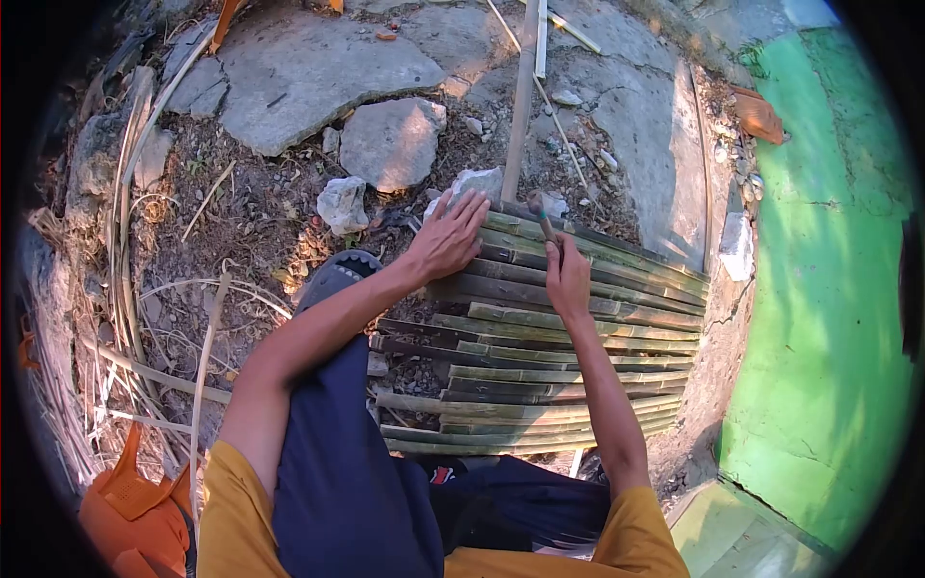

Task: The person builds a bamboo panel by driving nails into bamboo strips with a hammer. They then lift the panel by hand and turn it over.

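Head view: pressing crosswise slats (578, 371) at far edge with flat, open left hand (448, 238); gripping tool (541, 218) upright in fisted right hand (567, 279), just beside.

Flat grey stones (318, 72), green wall (829, 289), orange plastic object (135, 511), dry strips (123, 222) lying left

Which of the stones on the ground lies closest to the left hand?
The small pale stone just beyond the left hand, at the bamboo slats' far edge; the white stone and big slabs lie farther off.
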